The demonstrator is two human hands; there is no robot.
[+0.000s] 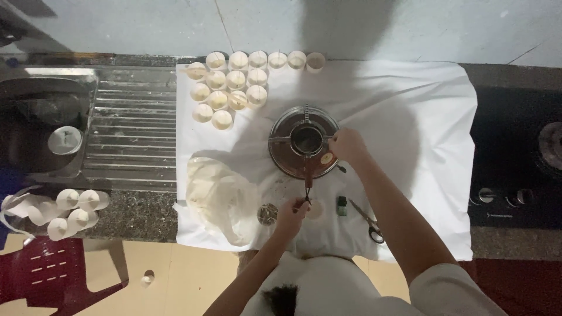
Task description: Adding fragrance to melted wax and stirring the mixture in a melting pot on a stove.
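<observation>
Left hand (291, 212) grips handle; right hand (346, 144) touches pot (281, 155).

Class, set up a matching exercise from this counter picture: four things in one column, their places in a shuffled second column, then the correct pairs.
Things:
1. scissors
2. filled cups
3. right hand
4. plastic bag

Places:
A. at the round pan's right rim
B. left of the left hand
C. back left of the white cloth
D. near the cloth's front edge, beside a small green bottle

Pairs: 1-D, 2-C, 3-A, 4-B

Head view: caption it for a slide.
Left hand and right hand work at a round pot on white cloth.
</observation>
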